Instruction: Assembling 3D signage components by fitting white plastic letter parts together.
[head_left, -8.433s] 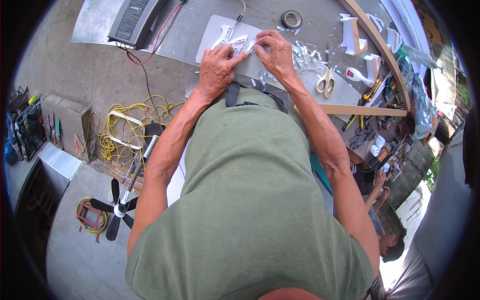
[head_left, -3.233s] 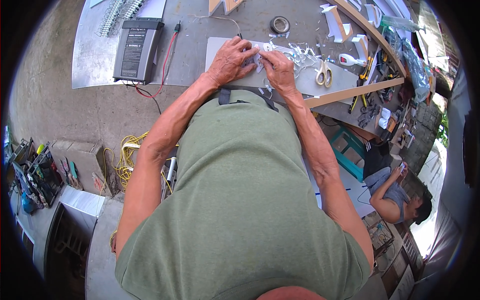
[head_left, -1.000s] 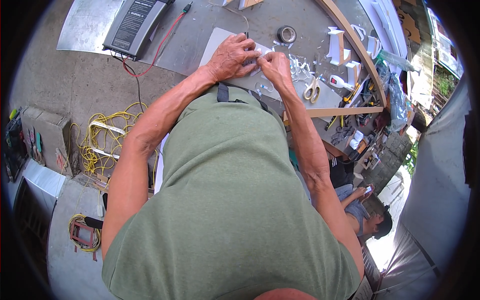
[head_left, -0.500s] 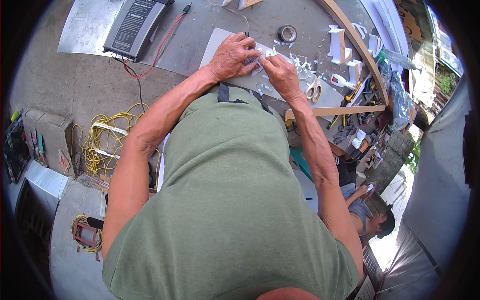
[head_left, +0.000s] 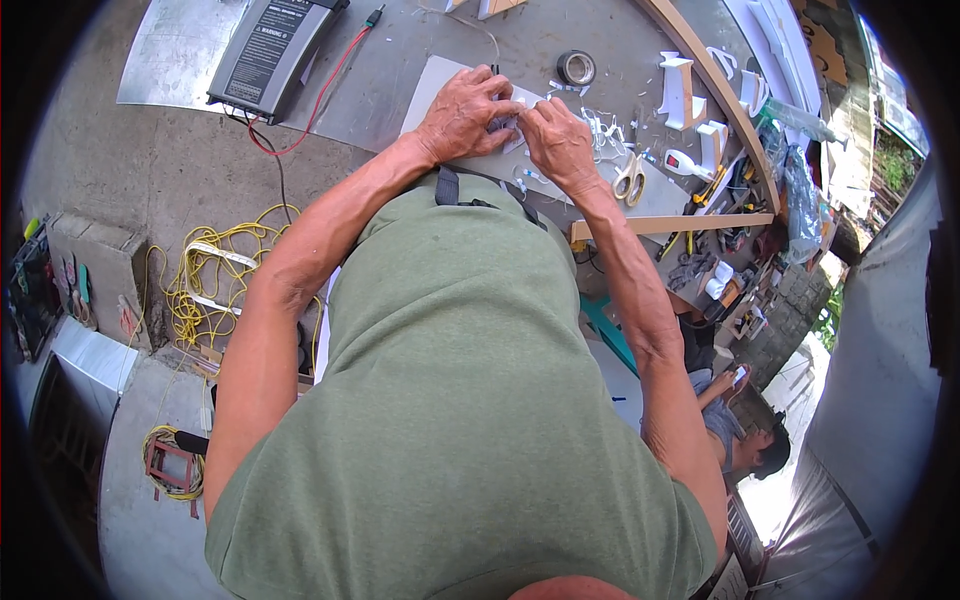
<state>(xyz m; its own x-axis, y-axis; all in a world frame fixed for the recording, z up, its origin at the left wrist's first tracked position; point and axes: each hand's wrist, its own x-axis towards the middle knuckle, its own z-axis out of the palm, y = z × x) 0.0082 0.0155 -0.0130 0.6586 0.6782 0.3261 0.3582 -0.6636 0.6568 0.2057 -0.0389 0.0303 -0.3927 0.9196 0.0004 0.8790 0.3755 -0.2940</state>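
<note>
- Right hand (head_left: 560,145), over the pale board (head_left: 431,74): fingers bunched, grip I cannot tell.
- Left hand (head_left: 466,115), farther onto the board than at first: fingers bent (grip likewise unclear).
- Small white piece (head_left: 514,141), over the board, between the hands.

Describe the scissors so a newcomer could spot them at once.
On the grey worktable, find the person's right hand. Just right of it lie the scissors. Two cream finger loops set them apart from the tangled white wiring alongside.
</note>
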